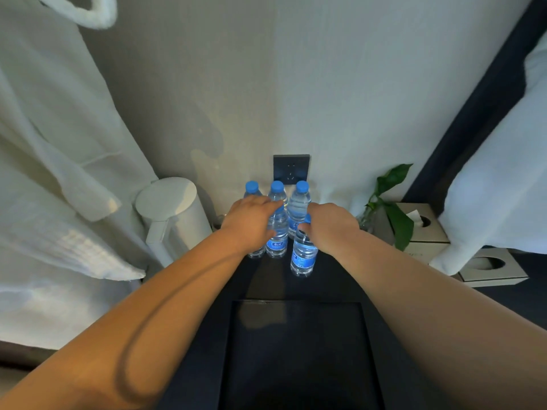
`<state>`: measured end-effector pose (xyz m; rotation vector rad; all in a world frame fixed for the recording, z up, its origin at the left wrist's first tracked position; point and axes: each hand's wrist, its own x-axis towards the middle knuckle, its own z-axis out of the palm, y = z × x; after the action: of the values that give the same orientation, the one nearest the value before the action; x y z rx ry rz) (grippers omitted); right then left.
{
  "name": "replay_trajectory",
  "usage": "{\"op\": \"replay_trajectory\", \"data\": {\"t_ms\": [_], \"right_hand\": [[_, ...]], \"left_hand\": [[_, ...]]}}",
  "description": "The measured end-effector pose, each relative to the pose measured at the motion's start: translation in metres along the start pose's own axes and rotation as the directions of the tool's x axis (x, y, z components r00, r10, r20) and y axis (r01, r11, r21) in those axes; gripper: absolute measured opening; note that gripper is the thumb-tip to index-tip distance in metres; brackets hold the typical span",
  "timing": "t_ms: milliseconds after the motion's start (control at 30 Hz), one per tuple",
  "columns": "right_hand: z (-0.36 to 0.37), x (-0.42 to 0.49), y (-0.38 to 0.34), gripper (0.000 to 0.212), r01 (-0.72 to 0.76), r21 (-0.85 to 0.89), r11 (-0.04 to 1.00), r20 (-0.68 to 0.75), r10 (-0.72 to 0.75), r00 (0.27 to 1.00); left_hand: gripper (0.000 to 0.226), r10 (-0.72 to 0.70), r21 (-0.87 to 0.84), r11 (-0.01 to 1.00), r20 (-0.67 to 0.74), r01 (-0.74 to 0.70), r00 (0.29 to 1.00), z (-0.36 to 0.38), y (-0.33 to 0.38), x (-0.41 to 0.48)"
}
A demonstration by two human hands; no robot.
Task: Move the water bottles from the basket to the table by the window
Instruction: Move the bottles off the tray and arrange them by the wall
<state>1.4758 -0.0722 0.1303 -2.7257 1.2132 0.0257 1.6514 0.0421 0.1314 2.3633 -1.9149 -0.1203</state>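
While your right hand [331, 224] curls round the neck of the front bottle [302, 255], standing upright on the dark bench [331, 279], your left hand [251, 221] closes over the top of the neighbouring bottle [277, 235], thumb against its side. Right behind them, three more bottles [299, 202] line up against the wall, blue caps showing under the wall socket [291, 170]. Further out you've got a white kettle [174, 211] on the left, a leafy plant [401, 229] and a tissue box [429, 233] on the right.

Dim, cool daylight comes softly from the left through white fabric [44, 143], a curved shadow crosses the left forearm [165, 294], the dark table [266, 284] loses detail, and wide-angle distortion bends the edges.
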Motion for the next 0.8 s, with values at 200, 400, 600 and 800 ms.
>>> {"op": "replay_trajectory", "data": {"t_ms": [200, 400, 600, 800], "right_hand": [[0.001, 0.01, 0.002, 0.031, 0.056, 0.019, 0.998, -0.021, -0.056, 0.998], [0.003, 0.019, 0.009, 0.021, 0.146, 0.041, 0.988, -0.004, -0.146, 0.989], [-0.003, 0.028, 0.005, 0.035, 0.098, 0.058, 0.994, 0.019, -0.099, 0.995], [-0.001, 0.033, 0.001, 0.028, 0.103, 0.009, 0.995, 0.008, -0.103, 0.995]], "left_hand": [[0.079, 0.005, 0.06, 0.998, -0.044, -0.002, 0.999, -0.002, 0.001, -0.001], [0.079, -0.007, 0.054, 0.998, -0.044, 0.009, 0.999, 0.0, 0.002, -0.008], [0.078, -0.025, 0.053, 0.998, -0.028, 0.026, 0.999, -0.002, 0.005, -0.007], [0.076, -0.03, 0.046, 0.998, -0.021, 0.031, 0.999, -0.004, 0.005, -0.006]]}}
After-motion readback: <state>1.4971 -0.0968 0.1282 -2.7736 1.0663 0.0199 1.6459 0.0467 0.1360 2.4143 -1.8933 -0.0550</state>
